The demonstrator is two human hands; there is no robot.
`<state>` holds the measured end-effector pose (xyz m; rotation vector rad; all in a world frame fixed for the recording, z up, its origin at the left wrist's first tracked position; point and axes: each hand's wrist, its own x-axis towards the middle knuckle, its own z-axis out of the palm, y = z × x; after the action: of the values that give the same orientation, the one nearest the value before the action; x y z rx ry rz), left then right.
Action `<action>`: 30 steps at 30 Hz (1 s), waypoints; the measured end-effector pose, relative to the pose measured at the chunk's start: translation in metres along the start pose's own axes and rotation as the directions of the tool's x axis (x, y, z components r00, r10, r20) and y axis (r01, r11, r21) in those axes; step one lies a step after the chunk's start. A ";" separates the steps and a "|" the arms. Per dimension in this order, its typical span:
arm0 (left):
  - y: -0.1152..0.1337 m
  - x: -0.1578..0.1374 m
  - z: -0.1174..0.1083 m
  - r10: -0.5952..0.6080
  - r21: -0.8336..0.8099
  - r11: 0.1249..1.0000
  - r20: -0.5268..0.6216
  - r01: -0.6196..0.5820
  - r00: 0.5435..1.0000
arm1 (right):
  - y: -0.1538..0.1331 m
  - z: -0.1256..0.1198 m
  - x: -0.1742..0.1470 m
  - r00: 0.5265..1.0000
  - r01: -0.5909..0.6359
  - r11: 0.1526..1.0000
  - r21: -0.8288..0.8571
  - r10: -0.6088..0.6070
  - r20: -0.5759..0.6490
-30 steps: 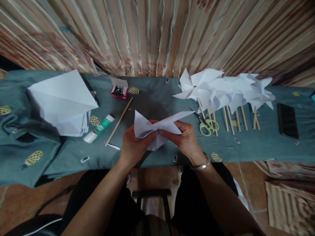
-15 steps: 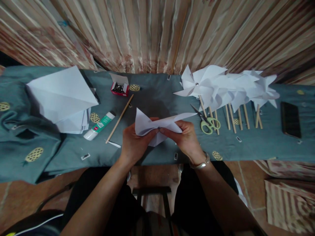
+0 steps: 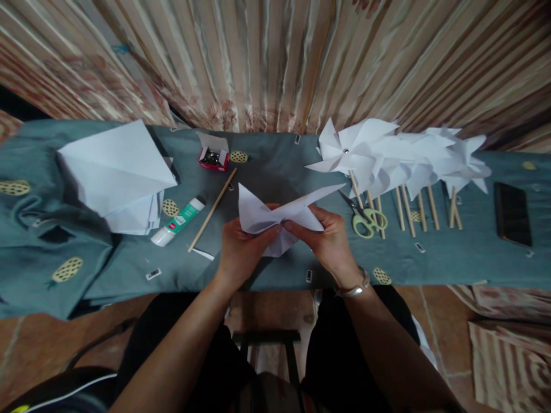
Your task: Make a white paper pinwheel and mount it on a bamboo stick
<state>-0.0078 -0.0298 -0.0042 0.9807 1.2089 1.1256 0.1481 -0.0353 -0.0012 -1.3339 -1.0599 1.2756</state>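
A white paper pinwheel (image 3: pixel 258 213) with bent-in blades is held above the table between my two hands. My left hand (image 3: pixel 243 246) grips its left side, the thumb pressed at the centre. My right hand (image 3: pixel 325 238), with a silver bangle at the wrist, pinches the right side, its thumb meeting the other at the middle. The fingers behind the paper are mostly hidden. Left of my left hand a bare wooden stick (image 3: pixel 212 211) lies slanted on the cloth. Close to my right hand lie scissors (image 3: pixel 365 221) with pale green handles.
A glue stick (image 3: pixel 178 221), a paper stack (image 3: pixel 118 172) and an open red box of metal pins (image 3: pixel 214 158) lie to the left. Several finished pinwheels (image 3: pixel 357 143) on sticks lie at the right, beside a dark phone (image 3: pixel 512 213). A curtain (image 3: pixel 275 63) hangs behind the table.
The paper tilts slightly, so more of its centre and lower part shows. Both hands keep their pinch on it. The whole view has shifted a little.
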 end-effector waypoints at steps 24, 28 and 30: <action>-0.006 -0.007 -0.004 -0.178 -0.285 0.936 0.116 0.204 0.977 | 0.005 0.003 -0.001 0.998 -0.059 0.997 0.055 0.059 -0.005; -0.005 -0.011 -0.009 -0.125 -0.287 0.943 0.156 0.166 0.980 | 0.006 0.001 -0.001 0.995 -0.047 0.998 0.038 0.050 -0.081; -0.005 -0.011 -0.017 -0.071 -0.284 0.951 0.178 0.120 0.982 | 0.007 -0.003 0.000 0.991 -0.036 0.998 0.052 0.042 -0.124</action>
<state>-0.0244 -0.0417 -0.0092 0.7633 0.9143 1.0870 0.1506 -0.0367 -0.0079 -1.3842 -0.9140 1.2230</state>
